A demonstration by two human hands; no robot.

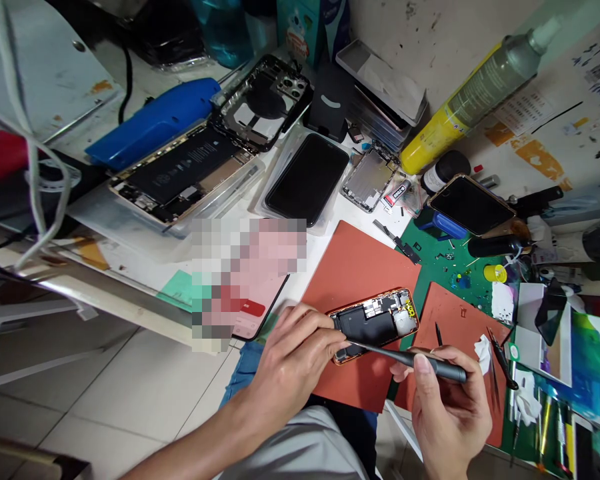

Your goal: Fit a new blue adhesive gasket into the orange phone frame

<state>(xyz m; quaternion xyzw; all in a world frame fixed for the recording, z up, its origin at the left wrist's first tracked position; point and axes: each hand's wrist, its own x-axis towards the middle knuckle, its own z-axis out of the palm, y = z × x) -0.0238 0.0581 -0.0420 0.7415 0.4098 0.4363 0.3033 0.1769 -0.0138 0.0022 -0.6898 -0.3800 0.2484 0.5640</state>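
An opened phone (373,325) with an orange frame lies on a reddish-brown mat (350,263), its battery and circuit parts exposed. My right hand (447,407) grips a dark grey screwdriver (405,357), held slantwise over the phone's near edge with the tip pointing left. At the phone's left end, my left hand (297,350) has its thumb and fingers pinched together by the screwdriver tip. Whatever lies between those fingertips is hidden. Beside the left hand is a phone with a lit pink screen (275,283), partly pixelated.
Further back are another opened phone (180,170), a phone back housing (265,100), a black-screened phone (307,177) and a blue-handled tool (155,123). A yellow spray can (450,123) stands at the right. Tweezers (500,360) and tissues lie on a second mat (445,313).
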